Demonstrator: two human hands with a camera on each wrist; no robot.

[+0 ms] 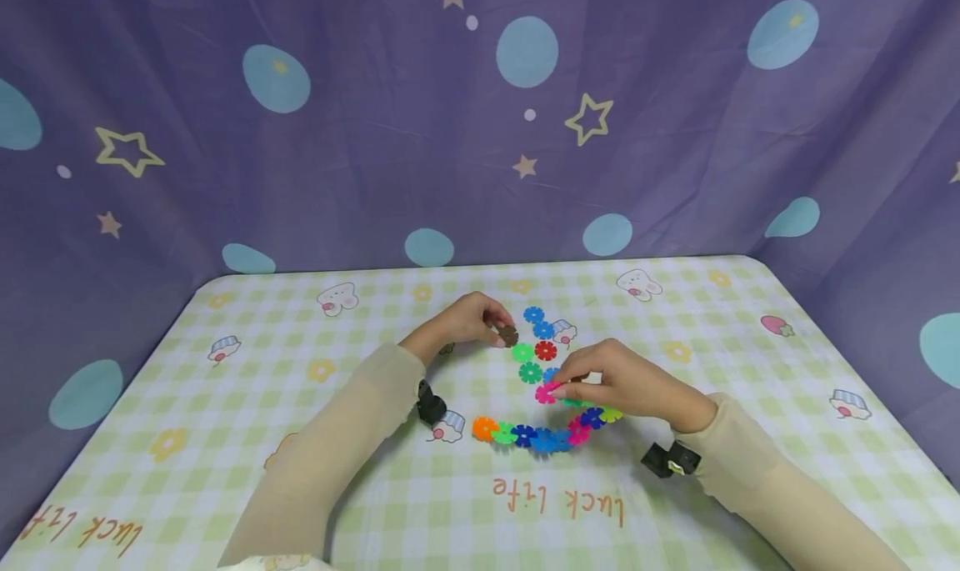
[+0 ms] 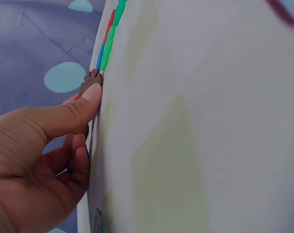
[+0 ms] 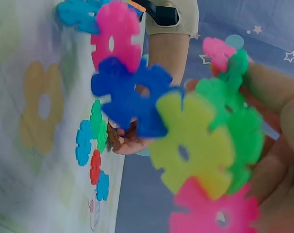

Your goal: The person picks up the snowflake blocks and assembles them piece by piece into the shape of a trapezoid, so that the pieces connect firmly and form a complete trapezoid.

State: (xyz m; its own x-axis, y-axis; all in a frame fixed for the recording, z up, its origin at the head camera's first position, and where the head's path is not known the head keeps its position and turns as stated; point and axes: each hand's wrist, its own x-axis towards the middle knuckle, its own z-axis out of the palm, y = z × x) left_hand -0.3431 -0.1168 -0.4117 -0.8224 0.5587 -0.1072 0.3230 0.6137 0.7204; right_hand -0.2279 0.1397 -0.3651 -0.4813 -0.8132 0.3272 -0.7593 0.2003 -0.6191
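Here, left hand pinches brown disc.

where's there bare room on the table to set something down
Free: the table left of the left sleeve, the table right of the right sleeve, and a strip between the loose discs and the curtain. Crowded: the middle, where the left hand pinches a brown disc and the right hand holds the disc chain.

plain beige left sleeve, matching right sleeve, white yellow-printed cloth near left elbow end, boxy black left wrist unit, two-block black right wrist unit, left hand and right hand bare
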